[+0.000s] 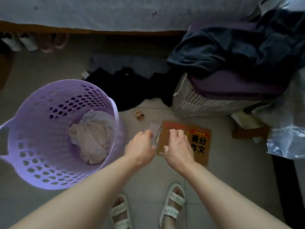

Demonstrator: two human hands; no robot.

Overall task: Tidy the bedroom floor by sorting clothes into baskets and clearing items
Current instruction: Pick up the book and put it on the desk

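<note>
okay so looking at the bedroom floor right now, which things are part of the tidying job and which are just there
Job: purple basket with light clothes, woven basket piled with dark clothes, black clothes on the floor, brown book, small clip, both hands reaching down.

Just there: bed, shoes beneath it, plastic bag.

A lilac perforated basket (41, 138) stands upright at nine o'clock, pale crumpled clothes (92, 141) inside. A white woven basket (198, 103) at two o'clock overflows with dark garments (231, 52). Black clothes (130, 86) lie on the floor at twelve; a brown book (198, 141) lies flat at centre.
</note>
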